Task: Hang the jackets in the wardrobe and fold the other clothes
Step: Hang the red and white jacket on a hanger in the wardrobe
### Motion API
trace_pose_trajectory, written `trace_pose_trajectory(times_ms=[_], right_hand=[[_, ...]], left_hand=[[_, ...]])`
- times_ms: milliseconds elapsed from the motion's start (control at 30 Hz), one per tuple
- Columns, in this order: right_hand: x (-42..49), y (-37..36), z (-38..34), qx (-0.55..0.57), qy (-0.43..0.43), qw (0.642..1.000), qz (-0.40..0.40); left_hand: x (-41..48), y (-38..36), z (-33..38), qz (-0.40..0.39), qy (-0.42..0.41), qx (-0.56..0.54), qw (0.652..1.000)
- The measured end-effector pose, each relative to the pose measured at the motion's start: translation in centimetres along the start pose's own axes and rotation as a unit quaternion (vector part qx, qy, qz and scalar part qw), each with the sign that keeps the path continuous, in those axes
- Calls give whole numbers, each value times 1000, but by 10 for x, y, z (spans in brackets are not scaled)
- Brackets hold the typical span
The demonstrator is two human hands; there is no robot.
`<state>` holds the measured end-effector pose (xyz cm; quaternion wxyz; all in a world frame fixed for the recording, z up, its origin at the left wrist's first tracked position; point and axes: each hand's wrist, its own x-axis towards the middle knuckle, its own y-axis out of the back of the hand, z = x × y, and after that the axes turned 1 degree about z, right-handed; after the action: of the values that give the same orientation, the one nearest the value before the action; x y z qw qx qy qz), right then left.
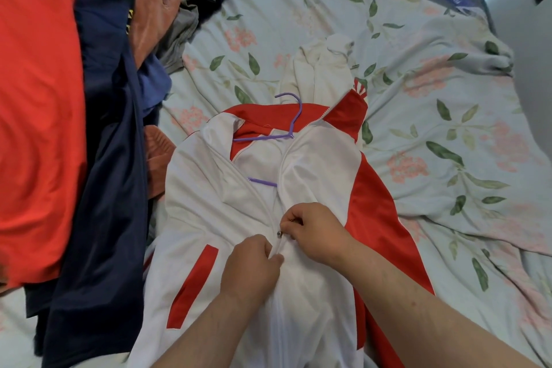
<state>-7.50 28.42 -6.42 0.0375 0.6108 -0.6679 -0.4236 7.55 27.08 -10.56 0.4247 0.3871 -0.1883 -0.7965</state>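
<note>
The right hand (313, 233) pinches the zip slider (279, 233) between curled fingertips. Just near of it, the left hand (251, 266) grips the closed zip and the cloth around it. Both hands work on the white-and-red jacket (316, 176), which lies face up on the floral bed (448, 98). The zip runs near to far. The open stretch lies far of the slider, toward the collar, where a purple hanger (291, 116) sits inside with its hook pointing far. The slider's next travel is probably away from the body. A heap of red and navy clothes (104, 188) lies to the left.
</note>
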Motion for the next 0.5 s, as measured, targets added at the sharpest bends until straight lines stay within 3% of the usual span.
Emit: trace_pose_trajectory(times_ms=[200, 333, 367, 400, 433, 467, 500], right_hand=[[17, -3, -6, -49, 7, 999, 2], [37, 2, -14, -42, -2, 998, 56], [42, 3, -15, -37, -3, 997, 72], [47, 5, -15, -32, -5, 996, 80], [50, 5, -14, -28, -7, 996, 81], [52, 5, -13, -26, -8, 997, 79], [53, 4, -12, -24, -5, 997, 77]], left_hand=[[-24, 4, -20, -120, 39, 68, 990], [-41, -3, -32, -238, 101, 132, 957], [-38, -10, -36, -214, 108, 148, 960], [-38, -9, -42, -201, 47, 242, 948], [-43, -9, -37, -211, 35, 245, 946], [-38, -12, -30, -215, 80, 163, 960], [-29, -11, -28, -210, 54, 126, 968]])
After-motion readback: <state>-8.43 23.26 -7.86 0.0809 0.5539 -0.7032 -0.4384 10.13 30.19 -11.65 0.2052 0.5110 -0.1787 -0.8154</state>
